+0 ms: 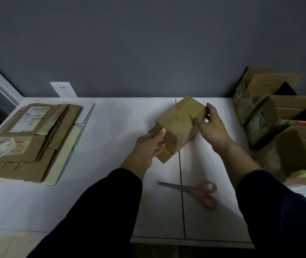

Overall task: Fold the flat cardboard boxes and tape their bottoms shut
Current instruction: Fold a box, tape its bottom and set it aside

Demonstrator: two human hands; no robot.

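Above the table (111, 146), both hands grip a small box (178, 125) — brown, folded.

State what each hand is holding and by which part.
Both hold one small cardboard box: the left hand grips its near end, the right hand its far end, thumbs on the upper face.
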